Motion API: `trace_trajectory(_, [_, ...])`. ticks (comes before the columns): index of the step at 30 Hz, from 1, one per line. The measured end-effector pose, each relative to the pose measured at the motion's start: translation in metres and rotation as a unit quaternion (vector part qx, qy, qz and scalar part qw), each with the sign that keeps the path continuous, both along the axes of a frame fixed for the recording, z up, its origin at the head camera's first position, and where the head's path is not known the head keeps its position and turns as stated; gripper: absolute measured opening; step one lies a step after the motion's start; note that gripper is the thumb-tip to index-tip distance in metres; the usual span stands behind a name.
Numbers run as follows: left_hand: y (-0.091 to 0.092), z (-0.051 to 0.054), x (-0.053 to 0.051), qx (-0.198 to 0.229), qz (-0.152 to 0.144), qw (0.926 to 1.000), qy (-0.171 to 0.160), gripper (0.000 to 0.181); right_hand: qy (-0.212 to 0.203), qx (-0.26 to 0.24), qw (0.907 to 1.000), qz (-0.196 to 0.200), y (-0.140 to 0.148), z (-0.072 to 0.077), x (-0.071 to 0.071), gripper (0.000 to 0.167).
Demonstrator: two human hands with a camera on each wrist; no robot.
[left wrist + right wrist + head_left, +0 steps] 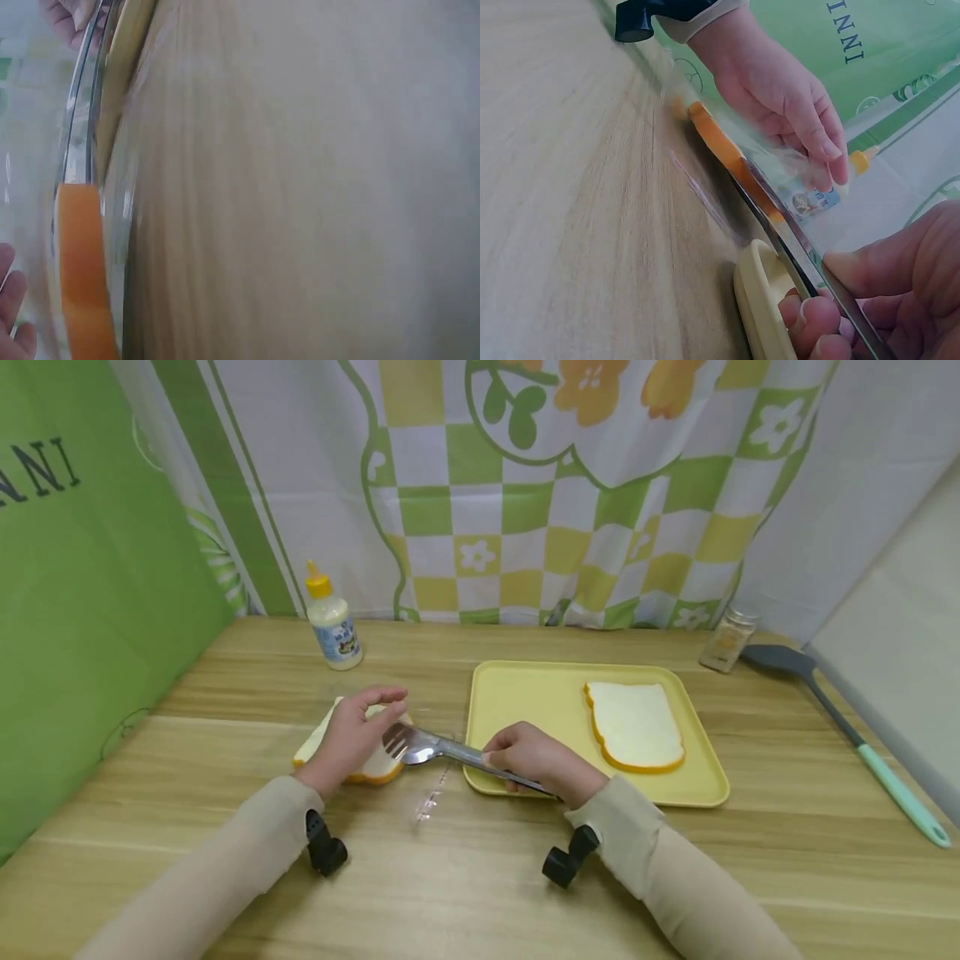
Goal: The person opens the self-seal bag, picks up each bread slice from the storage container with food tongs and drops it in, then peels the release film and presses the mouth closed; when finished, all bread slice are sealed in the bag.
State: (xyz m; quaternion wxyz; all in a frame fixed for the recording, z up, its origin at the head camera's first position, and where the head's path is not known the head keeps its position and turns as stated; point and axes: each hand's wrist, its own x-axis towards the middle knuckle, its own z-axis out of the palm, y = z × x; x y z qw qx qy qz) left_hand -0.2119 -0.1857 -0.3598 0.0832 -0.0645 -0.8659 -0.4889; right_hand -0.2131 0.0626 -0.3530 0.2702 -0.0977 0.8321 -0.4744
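My right hand point(536, 760) grips metal serving tongs point(468, 755) with one fork-shaped end and one spoon-shaped end. In the right wrist view the tong ends sit either side of the orange crust of a bread slice point(724, 142). That slice lies at the left, with clear plastic film point(431, 797) around it. Over the slice is my left hand point(348, 735), fingers loosely bent and thumb apart from them; nothing shows clearly in its grasp. Another bread slice point(637, 727) lies on the right part of a yellow tray point(525, 693).
A squeeze bottle point(335, 631) with a yellow cap stands at the back left. At the back right are a small shaker jar point(729, 641) and a dark spatula point(836, 702) with a mint handle. Curtains point(525, 527) close off the table's back.
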Motion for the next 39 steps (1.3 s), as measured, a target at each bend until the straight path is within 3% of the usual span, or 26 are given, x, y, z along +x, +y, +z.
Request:
trace_trajectory(8, [-0.036,-0.003,0.008,-0.058,-0.070,0.9958,-0.009,0.030,-0.011,-0.004,0.9999,0.002,0.000,-0.001,-0.001,0.019])
trace_trajectory(12, [-0.042,-0.004,0.010,-0.088,-0.125,0.9877,-0.034,0.035,-0.021,-0.017,0.9996,0.000,0.004,-0.002,-0.004,0.020])
trace_trajectory(15, [-0.040,-0.003,0.012,-0.085,-0.143,0.9847,-0.054,0.038,-0.033,-0.031,0.9990,-0.001,0.005,-0.003,-0.005,0.021])
trace_trajectory(18, [-0.037,-0.005,0.013,-0.064,-0.129,0.9883,-0.049,0.033,-0.040,-0.037,0.9985,0.002,0.006,-0.003,-0.005,0.021])
trace_trajectory(27, [-0.031,-0.014,0.012,-0.038,-0.086,0.9954,0.017,0.007,-0.034,-0.032,0.9989,-0.001,0.004,-0.003,-0.004,0.019])
trace_trajectory(35, [-0.029,-0.010,0.014,-0.005,-0.018,0.9983,0.056,0.008,0.010,-0.003,0.9997,-0.024,0.000,0.006,0.002,0.016])
trace_trajectory(39, [-0.022,-0.008,0.017,0.001,0.011,0.9971,0.075,0.011,0.019,0.019,0.9995,-0.016,-0.003,0.006,0.007,0.015])
